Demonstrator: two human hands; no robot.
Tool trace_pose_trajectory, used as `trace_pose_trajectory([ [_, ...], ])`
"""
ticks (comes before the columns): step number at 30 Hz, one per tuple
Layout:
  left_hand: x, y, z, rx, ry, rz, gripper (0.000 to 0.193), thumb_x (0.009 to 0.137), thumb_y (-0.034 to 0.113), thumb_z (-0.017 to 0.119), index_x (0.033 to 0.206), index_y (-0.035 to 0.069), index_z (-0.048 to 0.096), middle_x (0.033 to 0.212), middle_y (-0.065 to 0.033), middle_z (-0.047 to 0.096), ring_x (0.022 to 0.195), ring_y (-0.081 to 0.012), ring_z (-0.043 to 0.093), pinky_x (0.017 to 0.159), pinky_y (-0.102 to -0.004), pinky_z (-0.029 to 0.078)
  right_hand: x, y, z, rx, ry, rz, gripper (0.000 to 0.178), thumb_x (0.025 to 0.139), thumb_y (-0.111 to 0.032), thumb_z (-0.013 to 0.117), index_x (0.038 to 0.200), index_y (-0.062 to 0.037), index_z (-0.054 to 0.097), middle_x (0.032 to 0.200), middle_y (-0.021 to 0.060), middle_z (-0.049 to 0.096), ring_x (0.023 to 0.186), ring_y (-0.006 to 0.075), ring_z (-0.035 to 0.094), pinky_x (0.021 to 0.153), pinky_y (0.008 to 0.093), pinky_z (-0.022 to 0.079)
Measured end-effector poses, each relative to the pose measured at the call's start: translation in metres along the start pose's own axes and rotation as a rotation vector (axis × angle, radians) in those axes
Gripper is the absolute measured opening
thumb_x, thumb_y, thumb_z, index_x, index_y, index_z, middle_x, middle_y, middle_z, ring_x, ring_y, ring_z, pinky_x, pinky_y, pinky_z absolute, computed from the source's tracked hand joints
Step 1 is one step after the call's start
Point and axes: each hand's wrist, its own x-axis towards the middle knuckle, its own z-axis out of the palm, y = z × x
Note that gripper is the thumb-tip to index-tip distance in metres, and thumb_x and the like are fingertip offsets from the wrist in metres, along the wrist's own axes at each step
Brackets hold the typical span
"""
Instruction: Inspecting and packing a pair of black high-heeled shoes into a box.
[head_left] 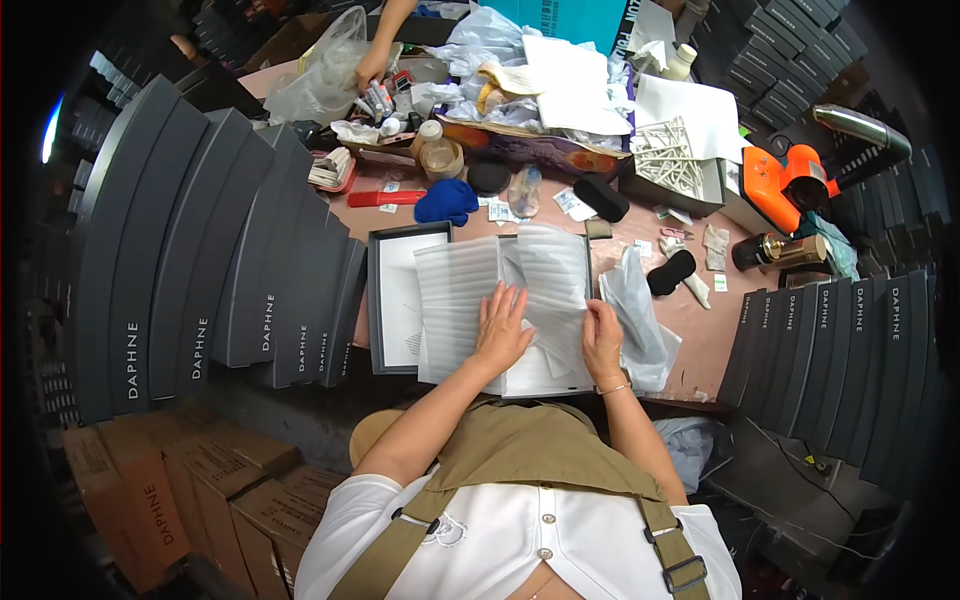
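Observation:
A dark grey shoebox lies on the table before me. White ribbed foam wrapping sheet (455,285) covers much of it. At its left is a shallow dark tray or lid (402,322) with a white inside. My left hand (502,330) rests flat on the foam, fingers spread. The right edge of another part of the foam sheet (550,265) is between the fingers of my right hand (602,338). What lies under the foam is hidden. Just right of that hand lies a crumpled pale plastic bag (632,320).
Dark shoeboxes stand stacked at left (195,250) and right (825,345). Behind are a blue cloth (446,203), black oval pads (601,197), a bottle (437,152) and a box of white sticks (668,160). An orange device (772,188) stands back right. Another person's hand (372,68) reaches in at the top.

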Motion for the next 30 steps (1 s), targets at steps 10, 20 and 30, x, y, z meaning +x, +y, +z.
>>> trace_pose_trajectory([
  [10, -0.027, -0.023, -0.016, -0.247, 0.281, 0.018, 0.055, 0.085, 0.018, 0.063, 0.133, -0.002, 0.043, 0.139, -0.0233, 0.037, 0.132, -0.0381, 0.031, 0.108, -0.0457, 0.027, -0.027, -0.019, -0.092, 0.646, -0.781, 0.720, 0.013, 0.092, -0.011, 0.054, 0.089, -0.0002, 0.061, 0.078, 0.0046, 0.062, 0.066, 0.0104, 0.060, 0.058, 0.0231, 0.048],
  [20, 0.013, -0.053, 0.029, -0.374, -0.061, -0.436, 0.054, 0.081, 0.021, 0.061, 0.128, -0.002, 0.046, 0.114, -0.0273, 0.058, 0.110, -0.0403, 0.054, 0.094, -0.0413, 0.042, 0.000, -0.062, 0.009, -0.625, -0.447, -0.315, 0.067, 0.078, -0.016, 0.067, 0.137, -0.0038, 0.037, 0.136, 0.0280, 0.038, 0.123, 0.0444, 0.039, 0.104, 0.0459, 0.031],
  [30, 0.011, -0.035, -0.027, -0.449, -0.120, -0.412, 0.039, 0.078, 0.019, 0.049, 0.108, -0.005, 0.058, 0.098, -0.0291, 0.062, 0.095, -0.0406, 0.060, 0.084, -0.0425, 0.045, -0.011, 0.004, -0.037, 0.283, -0.436, 0.318, 0.087, 0.080, -0.028, 0.069, 0.145, 0.0015, 0.019, 0.142, 0.0229, 0.036, 0.130, 0.0310, 0.039, 0.105, 0.0356, 0.032],
])
